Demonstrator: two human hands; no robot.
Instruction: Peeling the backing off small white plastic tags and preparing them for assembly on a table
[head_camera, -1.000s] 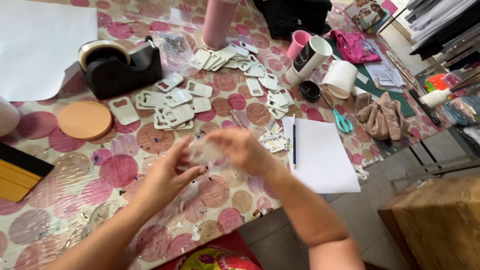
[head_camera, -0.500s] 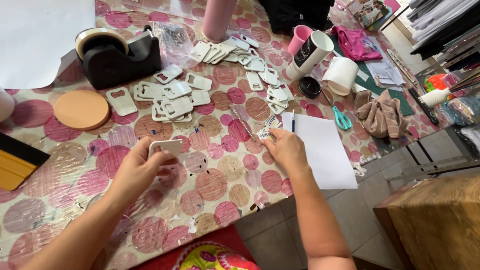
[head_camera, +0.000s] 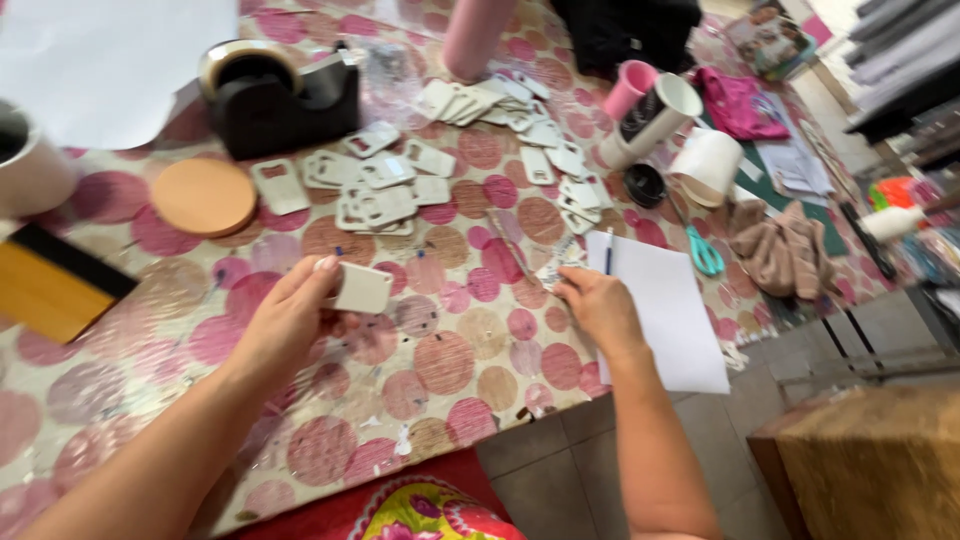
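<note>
The left hand (head_camera: 285, 320) holds a small white rectangular tag (head_camera: 361, 288) pinched between thumb and fingers, lifted just above the pink-dotted tablecloth (head_camera: 450, 360). The right hand (head_camera: 600, 308) rests palm down on the cloth, well apart from the held tag, its fingertips touching a small stack of patterned cards (head_camera: 560, 262) at the near corner of a white sheet of paper (head_camera: 670, 310); whether those fingers actually pinch a card cannot be told. A blue pen (head_camera: 607, 250) lies on the sheet just beyond that hand. Beyond the held tag lies a loose heap of similar white tags (head_camera: 385, 190), with a round cork coaster (head_camera: 203, 196) and a black tape dispenser (head_camera: 280, 95) farther off.
</note>
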